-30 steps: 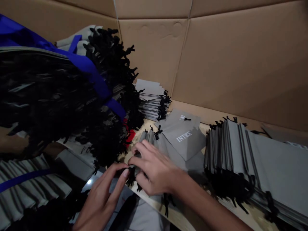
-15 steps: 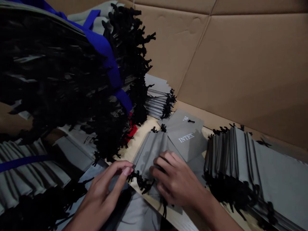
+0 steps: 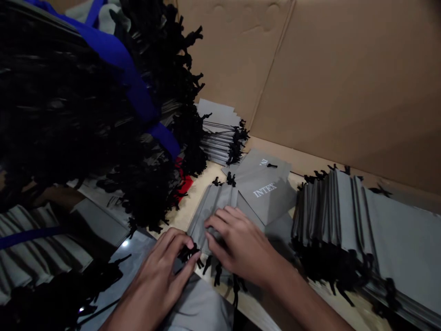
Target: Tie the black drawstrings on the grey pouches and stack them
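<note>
A small overlapping row of grey drawstring pouches (image 3: 212, 202) lies before me, with black knotted cords at both ends. My left hand (image 3: 161, 264) is at their near left end, thumb and forefinger closed around the black cord knots (image 3: 192, 253). My right hand (image 3: 237, 236) rests over the pouches with curled fingers gripping their right side; its fingertips are partly hidden. Just beyond are flat grey pouches printed INTEX (image 3: 265, 189). Below my hands lies more grey cloth (image 3: 201, 305).
A big bundle of black-corded pouches, bound with a blue strap (image 3: 113, 55), rises at left. Another strapped stack (image 3: 37, 246) lies below it. At right stands a row of grey pouches (image 3: 330, 216); a small stack (image 3: 220, 131) sits behind. A cardboard wall (image 3: 344, 87) closes the back.
My left hand has shifted slightly right and closed around the cord knots. The right hand has slid a little left and up over the pouches. The view has shifted slightly.
</note>
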`<control>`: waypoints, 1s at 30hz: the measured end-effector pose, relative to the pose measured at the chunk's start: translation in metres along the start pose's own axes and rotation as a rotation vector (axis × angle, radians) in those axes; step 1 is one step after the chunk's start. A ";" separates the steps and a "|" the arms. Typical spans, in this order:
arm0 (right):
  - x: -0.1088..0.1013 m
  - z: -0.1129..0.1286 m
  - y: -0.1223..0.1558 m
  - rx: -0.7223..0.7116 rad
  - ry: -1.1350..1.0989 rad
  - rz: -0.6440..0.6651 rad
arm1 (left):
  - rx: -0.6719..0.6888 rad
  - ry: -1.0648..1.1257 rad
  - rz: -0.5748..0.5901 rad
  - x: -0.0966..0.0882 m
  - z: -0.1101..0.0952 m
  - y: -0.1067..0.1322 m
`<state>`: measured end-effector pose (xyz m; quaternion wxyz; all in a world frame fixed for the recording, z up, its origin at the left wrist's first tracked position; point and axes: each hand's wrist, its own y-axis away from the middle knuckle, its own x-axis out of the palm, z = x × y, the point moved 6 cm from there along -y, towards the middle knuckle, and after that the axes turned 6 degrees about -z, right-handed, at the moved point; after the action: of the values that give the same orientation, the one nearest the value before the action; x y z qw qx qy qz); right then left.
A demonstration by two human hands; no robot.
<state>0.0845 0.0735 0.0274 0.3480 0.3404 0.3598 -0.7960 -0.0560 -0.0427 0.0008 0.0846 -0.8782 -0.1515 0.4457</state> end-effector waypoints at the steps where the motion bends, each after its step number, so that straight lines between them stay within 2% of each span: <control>1: 0.004 0.000 0.000 -0.001 -0.036 -0.004 | 0.009 0.001 -0.009 -0.002 0.000 -0.002; 6: 0.021 -0.004 0.009 -0.030 -0.309 -0.066 | -0.066 -0.002 -0.027 -0.011 -0.003 -0.014; 11: 0.023 -0.009 0.016 -0.049 -0.388 -0.163 | -0.279 0.193 0.166 -0.002 -0.002 -0.021; 14: 0.020 -0.005 0.017 -0.095 -0.277 -0.148 | -0.367 0.300 0.196 -0.001 0.005 -0.025; 18: 0.021 0.006 0.013 -0.162 0.001 -0.039 | -0.372 0.373 0.208 -0.008 0.008 -0.030; 21: 0.021 0.008 0.011 -0.139 0.045 0.005 | -0.400 0.359 0.230 -0.013 0.013 -0.030; 23: 0.017 0.006 0.012 -0.077 -0.036 -0.034 | -0.427 0.372 0.240 -0.014 0.018 -0.027; 26: 0.011 -0.002 0.017 0.009 -0.239 -0.166 | -0.434 0.403 0.238 -0.013 0.022 -0.022; 30: 0.011 -0.008 0.024 -0.041 -0.385 -0.284 | -0.408 0.421 0.197 -0.008 0.026 -0.016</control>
<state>0.0999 0.0645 0.0066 0.3016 0.1215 0.3470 -0.8797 -0.0841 -0.0303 -0.0037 -0.1074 -0.9605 -0.1310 0.2206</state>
